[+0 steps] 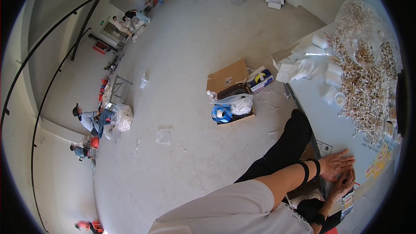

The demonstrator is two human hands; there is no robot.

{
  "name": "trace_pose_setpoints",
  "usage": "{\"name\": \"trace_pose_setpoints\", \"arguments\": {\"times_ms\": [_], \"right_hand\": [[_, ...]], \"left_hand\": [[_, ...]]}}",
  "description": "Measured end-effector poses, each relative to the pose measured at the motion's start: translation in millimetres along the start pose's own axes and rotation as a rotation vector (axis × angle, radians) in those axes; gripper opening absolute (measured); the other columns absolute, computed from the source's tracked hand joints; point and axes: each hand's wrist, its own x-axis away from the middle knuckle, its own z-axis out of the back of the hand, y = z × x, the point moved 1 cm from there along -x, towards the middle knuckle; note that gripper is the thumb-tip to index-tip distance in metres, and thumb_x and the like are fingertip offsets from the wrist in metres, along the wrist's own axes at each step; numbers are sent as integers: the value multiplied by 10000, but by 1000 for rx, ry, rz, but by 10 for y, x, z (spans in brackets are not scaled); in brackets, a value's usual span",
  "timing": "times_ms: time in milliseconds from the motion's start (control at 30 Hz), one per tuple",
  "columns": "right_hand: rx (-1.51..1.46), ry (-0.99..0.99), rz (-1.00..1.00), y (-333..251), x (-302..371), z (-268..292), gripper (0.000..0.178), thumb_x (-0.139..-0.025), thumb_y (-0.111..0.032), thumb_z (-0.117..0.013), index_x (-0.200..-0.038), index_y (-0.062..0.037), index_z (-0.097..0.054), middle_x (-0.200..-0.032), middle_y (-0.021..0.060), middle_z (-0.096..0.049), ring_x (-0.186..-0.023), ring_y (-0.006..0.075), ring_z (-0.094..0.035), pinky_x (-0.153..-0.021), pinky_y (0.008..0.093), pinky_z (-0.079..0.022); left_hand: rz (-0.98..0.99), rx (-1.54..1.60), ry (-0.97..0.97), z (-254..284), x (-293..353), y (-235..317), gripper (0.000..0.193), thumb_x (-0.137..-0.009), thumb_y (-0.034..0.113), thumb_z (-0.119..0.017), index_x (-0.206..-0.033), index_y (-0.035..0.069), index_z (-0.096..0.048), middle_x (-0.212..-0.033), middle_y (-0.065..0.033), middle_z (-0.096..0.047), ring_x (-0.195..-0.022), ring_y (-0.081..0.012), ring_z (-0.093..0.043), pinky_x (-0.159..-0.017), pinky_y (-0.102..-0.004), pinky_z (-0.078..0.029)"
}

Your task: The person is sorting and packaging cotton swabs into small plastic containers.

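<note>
At the near edge of the grey-blue table, both my hands are close together and seem to touch. My left hand, on the arm with two black bands, has its fingers stretched out to the right. Just below it is my right hand, a dark band on its wrist, with its fingers bent; whatever they hold, if anything, is hidden. A small flat packet lies beside my right hand at the edge. Beyond my hands spreads a large heap of cotton swabs. Yellow printed labels lie to the right.
White round containers and a white plastic bag stand left of the heap, with a clear bag of swabs behind. On the floor is an open cardboard box with bags. Several people work far left, one seated by a filled bag.
</note>
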Motion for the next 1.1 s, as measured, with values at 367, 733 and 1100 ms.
{"name": "trace_pose_setpoints", "arguments": {"times_ms": [367,733,1100], "right_hand": [[9,12,7,0,-1,-5,261,-898,-137,-565,-1132,-24,-585,-1163,123,-586,-1038,310,-550,-892,399,-435],[12,6,3,-14,-4,-8,261,-894,-128,-568,-1120,2,-578,-1168,146,-578,-1042,324,-544,-893,409,-430],[20,8,-20,-36,-11,-4,249,-889,-112,-565,-1109,5,-587,-1161,138,-584,-1042,317,-545,-893,409,-430]], "left_hand": [[2,35,21,-5,1,-2,874,-758,583,-469,-1401,9,-321,-1500,-128,-253,-1427,-242,-88,-1127,-507,86],[-3,11,45,-19,6,-7,880,-751,587,-475,-1387,-6,-341,-1495,-145,-256,-1425,-254,-90,-1132,-508,68],[-16,-14,56,2,13,0,871,-770,588,-451,-1391,-10,-328,-1496,-147,-252,-1424,-257,-99,-1129,-513,69]]}}
